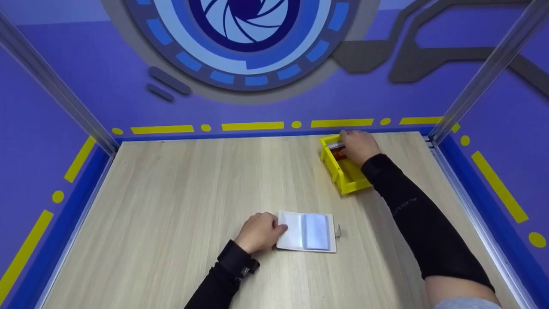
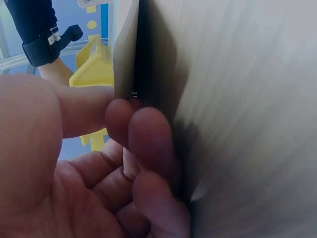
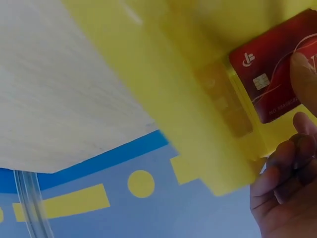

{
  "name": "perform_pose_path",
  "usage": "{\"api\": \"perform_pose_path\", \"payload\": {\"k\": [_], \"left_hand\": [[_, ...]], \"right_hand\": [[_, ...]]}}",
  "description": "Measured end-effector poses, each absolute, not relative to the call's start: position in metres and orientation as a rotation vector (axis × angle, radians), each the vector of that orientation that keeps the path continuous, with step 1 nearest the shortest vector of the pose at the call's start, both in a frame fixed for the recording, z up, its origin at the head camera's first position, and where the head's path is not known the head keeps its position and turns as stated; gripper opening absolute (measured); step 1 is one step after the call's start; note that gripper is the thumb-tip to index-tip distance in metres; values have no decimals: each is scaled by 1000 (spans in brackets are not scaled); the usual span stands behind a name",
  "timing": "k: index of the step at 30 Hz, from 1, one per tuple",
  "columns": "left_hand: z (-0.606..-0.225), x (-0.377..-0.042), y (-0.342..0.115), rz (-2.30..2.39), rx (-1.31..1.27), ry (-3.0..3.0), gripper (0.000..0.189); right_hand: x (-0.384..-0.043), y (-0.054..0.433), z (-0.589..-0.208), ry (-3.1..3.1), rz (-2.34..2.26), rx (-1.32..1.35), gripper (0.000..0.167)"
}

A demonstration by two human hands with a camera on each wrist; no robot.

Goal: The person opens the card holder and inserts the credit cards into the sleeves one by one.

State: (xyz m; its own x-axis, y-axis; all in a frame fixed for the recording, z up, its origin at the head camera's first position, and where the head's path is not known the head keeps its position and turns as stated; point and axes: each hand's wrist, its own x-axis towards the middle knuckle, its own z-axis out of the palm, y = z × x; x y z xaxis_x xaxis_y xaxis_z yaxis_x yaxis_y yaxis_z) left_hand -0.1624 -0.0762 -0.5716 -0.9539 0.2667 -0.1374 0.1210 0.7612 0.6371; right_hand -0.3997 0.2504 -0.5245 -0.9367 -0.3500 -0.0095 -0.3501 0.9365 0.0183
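Observation:
An open card holder (image 1: 317, 231) with clear plastic sleeves lies on the wooden table, its clasp tab at the right end. My left hand (image 1: 259, 231) pinches the holder's left edge, thumb on top and fingertips beneath, as the left wrist view shows. Further back on the right, my right hand (image 1: 360, 146) reaches into a yellow bin (image 1: 355, 187). Thumb and fingers there grip a red bank card (image 3: 270, 74) with a chip, close to the bin's inner wall. Part of the card is hidden by the thumb.
Behind the table (image 1: 193, 180) stands a blue-purple printed wall (image 1: 257, 113). Side panels and metal posts (image 1: 484, 71) close in the left and right. The bin sits near the back right corner of the table.

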Motion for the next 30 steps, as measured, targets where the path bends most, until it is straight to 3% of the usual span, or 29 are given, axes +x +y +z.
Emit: {"api": "perform_pose_path", "payload": {"k": [17,30], "left_hand": [[-572,-163,-78,972,302,2744,50],[-570,-162,-76,976,277,2721,48]], "right_hand": [[-392,264,-508,3033,39,-738,15],[-391,261,-514,3104,141,-831,11]]}}
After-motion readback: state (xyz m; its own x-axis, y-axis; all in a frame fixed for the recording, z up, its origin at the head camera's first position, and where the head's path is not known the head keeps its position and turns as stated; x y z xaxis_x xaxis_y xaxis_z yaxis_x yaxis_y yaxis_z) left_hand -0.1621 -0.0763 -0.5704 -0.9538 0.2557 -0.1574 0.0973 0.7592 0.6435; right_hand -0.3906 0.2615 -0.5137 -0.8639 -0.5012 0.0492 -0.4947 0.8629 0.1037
